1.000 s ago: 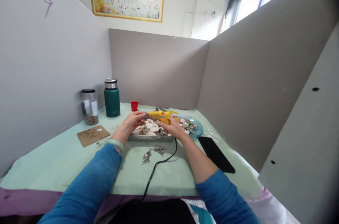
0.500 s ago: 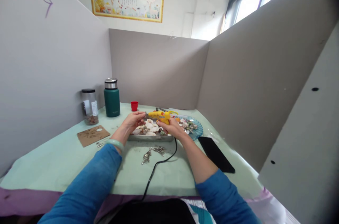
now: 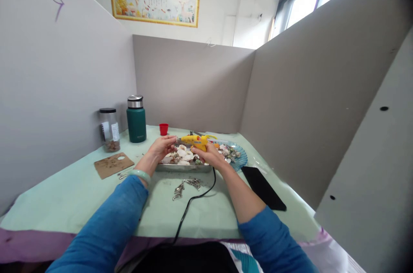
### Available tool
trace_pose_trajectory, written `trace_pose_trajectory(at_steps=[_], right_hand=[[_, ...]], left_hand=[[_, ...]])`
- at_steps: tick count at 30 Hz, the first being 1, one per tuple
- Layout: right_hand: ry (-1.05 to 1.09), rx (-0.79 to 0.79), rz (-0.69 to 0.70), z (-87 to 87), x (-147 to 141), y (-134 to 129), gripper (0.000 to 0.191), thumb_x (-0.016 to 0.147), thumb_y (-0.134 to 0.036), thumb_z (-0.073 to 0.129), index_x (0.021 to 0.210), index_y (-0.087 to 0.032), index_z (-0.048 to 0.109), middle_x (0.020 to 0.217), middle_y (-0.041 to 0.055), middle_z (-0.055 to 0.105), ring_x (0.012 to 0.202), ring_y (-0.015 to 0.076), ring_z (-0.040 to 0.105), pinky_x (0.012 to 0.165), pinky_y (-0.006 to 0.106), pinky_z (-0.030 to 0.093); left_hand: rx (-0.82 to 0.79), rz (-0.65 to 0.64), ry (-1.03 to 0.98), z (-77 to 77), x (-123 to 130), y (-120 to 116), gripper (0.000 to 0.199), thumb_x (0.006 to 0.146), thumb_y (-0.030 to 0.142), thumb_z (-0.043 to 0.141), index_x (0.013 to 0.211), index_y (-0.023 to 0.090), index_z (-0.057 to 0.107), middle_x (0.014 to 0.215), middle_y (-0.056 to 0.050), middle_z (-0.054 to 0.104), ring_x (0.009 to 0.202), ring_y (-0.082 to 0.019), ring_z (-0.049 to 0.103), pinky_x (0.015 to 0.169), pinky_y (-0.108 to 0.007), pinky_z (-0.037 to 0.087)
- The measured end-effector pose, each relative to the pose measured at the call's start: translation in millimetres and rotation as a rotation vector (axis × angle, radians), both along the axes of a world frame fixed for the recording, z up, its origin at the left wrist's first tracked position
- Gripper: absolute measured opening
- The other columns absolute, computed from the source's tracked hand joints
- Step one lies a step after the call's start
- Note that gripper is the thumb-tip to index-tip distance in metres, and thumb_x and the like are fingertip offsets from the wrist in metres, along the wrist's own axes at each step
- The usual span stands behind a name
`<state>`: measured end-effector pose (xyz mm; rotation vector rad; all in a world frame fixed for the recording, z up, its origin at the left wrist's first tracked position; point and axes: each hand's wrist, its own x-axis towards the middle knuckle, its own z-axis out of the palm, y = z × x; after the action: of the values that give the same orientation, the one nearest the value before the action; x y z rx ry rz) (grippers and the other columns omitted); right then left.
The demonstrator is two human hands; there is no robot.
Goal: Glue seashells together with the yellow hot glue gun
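A yellow hot glue gun (image 3: 197, 141) is gripped in my right hand (image 3: 209, 154), its nozzle pointing left. Close to that nozzle, my left hand (image 3: 163, 146) pinches something small at its fingertips, too tiny to make out. Under both hands lies a metal tray (image 3: 183, 168) filled with pale seashells (image 3: 182, 154). From the glue gun a black cord (image 3: 193, 198) runs down over the near table edge. Several small metal clips (image 3: 187, 186) lie in a loose pile on the cloth in front of the tray.
At the left stand a clear jar (image 3: 110, 131) and a green bottle (image 3: 136, 120), with a brown board (image 3: 113, 165) before them. A red cup (image 3: 164, 129) is at the back. A blue plate (image 3: 242, 159) of small decorated pieces and a black phone-like slab (image 3: 263, 188) are on the right.
The glue gun's nozzle has drawn slightly away to the right from my left fingertips. Everything else looks the same.
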<state>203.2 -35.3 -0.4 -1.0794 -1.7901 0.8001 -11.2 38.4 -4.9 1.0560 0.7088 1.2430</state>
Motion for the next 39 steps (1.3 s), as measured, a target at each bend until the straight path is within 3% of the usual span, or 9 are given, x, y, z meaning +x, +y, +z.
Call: trace_pose_trajectory(at_steps=[13, 39], right_hand=[[-0.005, 0.005, 0.025, -2.5, -0.4, 2.2, 0.033, 0.074, -0.048, 0.06, 0.077, -0.016, 0.057, 0.047, -0.0049, 0.044, 0.043, 0.0088, 0.041, 0.044, 0.021, 0.032], [0.006, 0.018, 0.005, -3.3, -0.3, 3.4, 0.034, 0.074, -0.049, 0.06, 0.069, -0.016, 0.053, 0.046, -0.0045, 0.045, 0.042, 0.0081, 0.039, 0.042, 0.021, 0.03]], left_hand=[[-0.005, 0.01, 0.006, -2.7, -0.3, 3.7, 0.019, 0.068, 0.009, 0.07, 0.085, 0.01, 0.062, 0.058, 0.001, 0.059, 0.042, -0.006, 0.05, 0.051, -0.021, 0.051], [0.014, -0.02, 0.022, -4.9, 0.4, 5.3, 0.015, 0.067, 0.01, 0.07, 0.081, 0.01, 0.064, 0.057, 0.001, 0.057, 0.041, -0.005, 0.048, 0.051, -0.021, 0.05]])
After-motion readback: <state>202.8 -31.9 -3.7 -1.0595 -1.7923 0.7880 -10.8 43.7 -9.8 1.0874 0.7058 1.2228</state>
